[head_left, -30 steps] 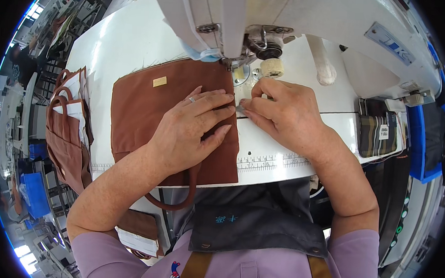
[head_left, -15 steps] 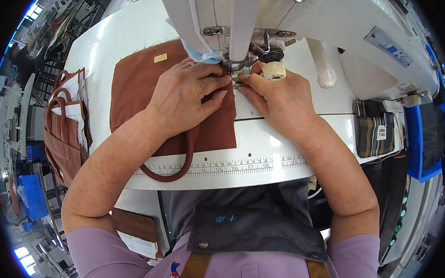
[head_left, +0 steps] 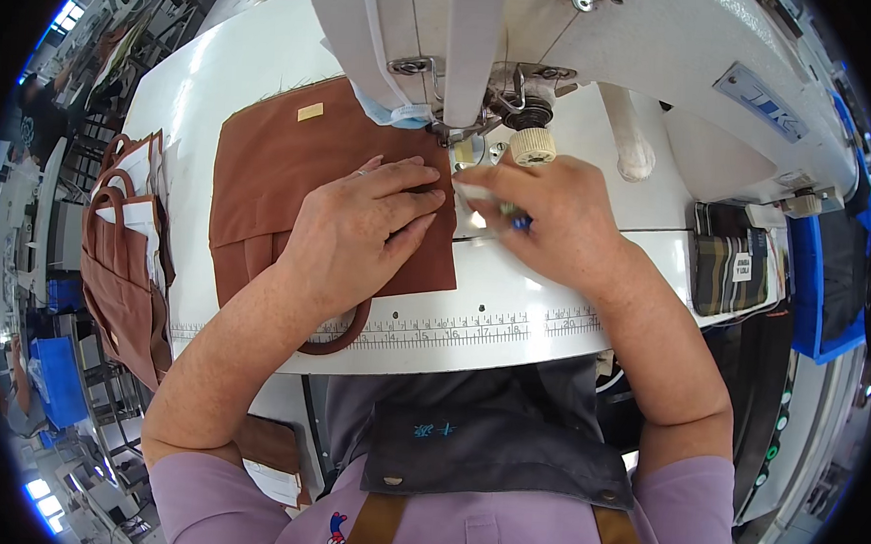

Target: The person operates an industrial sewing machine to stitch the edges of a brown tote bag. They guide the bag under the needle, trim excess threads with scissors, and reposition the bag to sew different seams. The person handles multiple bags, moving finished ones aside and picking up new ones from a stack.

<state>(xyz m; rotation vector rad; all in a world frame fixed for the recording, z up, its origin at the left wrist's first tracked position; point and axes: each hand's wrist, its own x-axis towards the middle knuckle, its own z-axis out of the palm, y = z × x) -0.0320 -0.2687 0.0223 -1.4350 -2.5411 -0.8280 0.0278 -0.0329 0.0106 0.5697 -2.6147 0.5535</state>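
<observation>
A brown fabric bag panel lies on the white sewing table, with a small tan label near its far edge. Its looped handle hangs over the printed ruler by the near edge. My left hand rests flat on the panel, fingers stretched toward its right edge. My right hand is just right of that edge, thumb and fingers curled around a small blurred object with blue and green on it. Both hands are on the near side of the sewing machine's presser foot.
The white sewing machine rises over the far side, with a cream knob low on its head. More brown bag pieces with handles hang at the table's left. Folded plaid fabric and a blue bin are at right.
Both hands have drawn back toward me from the presser foot. My right hand has come away from the needle area, and the blue-green object now shows under its fingers. The panel has shifted slightly left.
</observation>
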